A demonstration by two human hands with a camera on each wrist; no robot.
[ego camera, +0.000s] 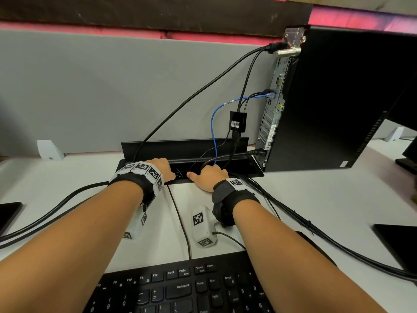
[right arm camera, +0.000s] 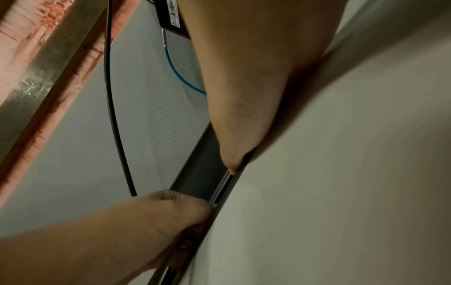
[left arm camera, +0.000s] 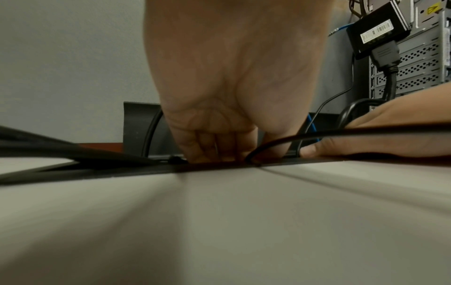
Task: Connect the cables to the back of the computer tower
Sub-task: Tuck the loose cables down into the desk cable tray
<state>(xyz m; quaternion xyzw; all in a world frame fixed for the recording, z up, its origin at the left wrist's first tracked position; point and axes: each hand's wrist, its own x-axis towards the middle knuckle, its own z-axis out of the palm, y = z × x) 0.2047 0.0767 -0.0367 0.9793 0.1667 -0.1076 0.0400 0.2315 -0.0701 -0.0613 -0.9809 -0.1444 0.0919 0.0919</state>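
Note:
The black computer tower (ego camera: 334,98) stands at the right with its back panel (ego camera: 272,114) facing left. A black cable (ego camera: 203,86), a blue network cable (ego camera: 213,123) and a black adapter box (ego camera: 238,122) hang from the panel, and a power plug (ego camera: 257,152) sits at its foot. All of these cables drop into a black cable tray (ego camera: 158,146) sunk in the desk. My left hand (ego camera: 163,169) curls its fingers (left arm camera: 214,148) down over the tray's front edge, beside a thin black cable (left arm camera: 268,142). My right hand (ego camera: 208,176) lies palm down on that edge, thumb pointing left. The tray hides the fingertips of both hands.
A black keyboard (ego camera: 180,290) lies near me, with a thin cable (ego camera: 180,222) running up to the tray. Thick cable bundles cross the desk on the left (ego camera: 45,220) and on the right (ego camera: 316,231). Black monitor bases (ego camera: 9,213) (ego camera: 399,242) sit at both sides. A grey partition (ego camera: 112,86) stands behind.

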